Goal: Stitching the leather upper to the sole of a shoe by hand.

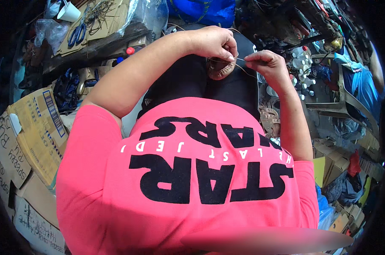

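Note:
A brown leather shoe [221,71] rests on my lap against my dark trousers, with stitching visible around its rounded end. My left hand [218,43] is over the shoe, fingers curled and thumb pressed in close; what they grip is hidden. To its right, my right hand [266,64] pinches a thin, pale thread [241,59] between thumb and fingertips. That thread runs across the short gap toward the left hand and shoe. Loose tan cord [246,71] curves below the right fingers, and more cord loops up behind the left hand.
Blue-handled scissors [77,35] lie on cardboard at the upper left, near a white cup [69,12]. Several small bottles [302,63] stand right of my right hand, beside a grey plastic chair [349,102]. A cardboard box [38,127] leans at the left.

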Available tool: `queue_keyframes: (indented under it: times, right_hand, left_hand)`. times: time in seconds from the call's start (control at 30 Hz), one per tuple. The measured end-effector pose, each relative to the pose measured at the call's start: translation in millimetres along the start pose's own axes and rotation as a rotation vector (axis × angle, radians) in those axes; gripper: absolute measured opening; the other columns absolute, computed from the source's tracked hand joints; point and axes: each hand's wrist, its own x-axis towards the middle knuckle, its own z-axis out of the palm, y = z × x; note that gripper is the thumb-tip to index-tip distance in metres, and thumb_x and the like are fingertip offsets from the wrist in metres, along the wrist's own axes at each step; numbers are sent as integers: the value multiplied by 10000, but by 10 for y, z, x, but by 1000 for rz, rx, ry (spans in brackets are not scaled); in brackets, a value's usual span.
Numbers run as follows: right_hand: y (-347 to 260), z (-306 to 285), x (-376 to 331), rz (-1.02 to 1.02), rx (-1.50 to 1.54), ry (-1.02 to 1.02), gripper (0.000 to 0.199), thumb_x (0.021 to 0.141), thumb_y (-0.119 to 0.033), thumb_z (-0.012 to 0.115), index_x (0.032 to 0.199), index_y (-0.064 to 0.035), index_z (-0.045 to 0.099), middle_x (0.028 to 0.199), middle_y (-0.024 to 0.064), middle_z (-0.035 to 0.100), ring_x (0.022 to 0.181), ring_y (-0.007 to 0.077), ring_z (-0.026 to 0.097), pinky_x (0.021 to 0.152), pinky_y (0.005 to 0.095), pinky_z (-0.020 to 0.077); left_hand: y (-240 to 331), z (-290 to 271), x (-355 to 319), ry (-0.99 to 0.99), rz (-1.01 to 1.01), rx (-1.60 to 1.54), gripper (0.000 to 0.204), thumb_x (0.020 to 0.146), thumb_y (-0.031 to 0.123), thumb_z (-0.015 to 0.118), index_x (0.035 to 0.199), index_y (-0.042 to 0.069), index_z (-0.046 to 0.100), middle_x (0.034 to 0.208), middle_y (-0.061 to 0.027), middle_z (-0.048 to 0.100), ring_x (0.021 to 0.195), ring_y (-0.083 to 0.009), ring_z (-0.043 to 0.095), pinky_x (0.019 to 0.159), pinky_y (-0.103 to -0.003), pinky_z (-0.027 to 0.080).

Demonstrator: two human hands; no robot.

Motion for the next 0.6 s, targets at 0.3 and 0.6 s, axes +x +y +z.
queue_keyframes:
  times: [0.3, 0.6]
  right_hand:
    - [47, 50, 55, -47, -35, -115, 139, 734, -19, 736, 861, -75, 721, 778, -11, 565, 748, 90, 555, 688, 234, 462]
    - [107, 304, -173, -96, 15, 52, 146, 742, -29, 737, 881, -73, 722, 781, 10, 613, 711, 97, 550, 658, 234, 444]
  left_hand:
    - [-189, 118, 12, -52, -50, -392, 204, 808, 220, 705, 909, 42, 705, 907, -53, 606, 921, -173, 567, 853, -296, 433]
    - [-266, 208, -58, -65, -40, -566, 241, 830, 184, 679, 1012, 28, 702, 953, -54, 626, 974, -161, 565, 886, -282, 418]
